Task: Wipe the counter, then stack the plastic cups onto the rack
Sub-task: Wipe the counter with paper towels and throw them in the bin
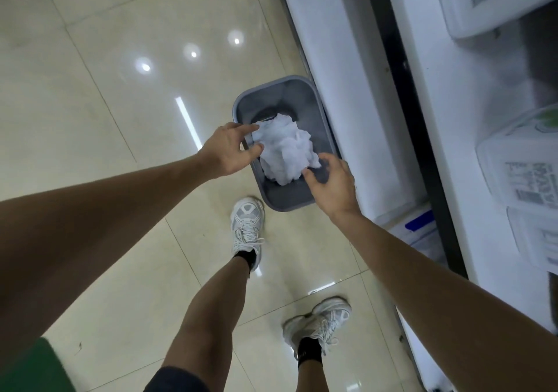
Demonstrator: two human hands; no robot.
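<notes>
A crumpled white wad of wiping paper (pixel 283 150) hangs over the open top of a grey plastic bin (pixel 302 89) that stands on the floor. My left hand (pixel 226 150) pinches the wad's left edge between thumb and fingers. At the wad's lower right edge is my right hand (pixel 332 186), its fingers spread and its fingertips just touching the paper. The white counter front (pixel 341 59) runs along the right, next to the bin. No cups or rack are in view.
Glossy beige floor tiles (pixel 120 89) fill the left and middle. My two feet in white sneakers (pixel 247 228) stand just before the bin. White labelled plastic containers (pixel 525 177) sit on the white surface at the right. A green object (pixel 30 367) shows at the bottom left.
</notes>
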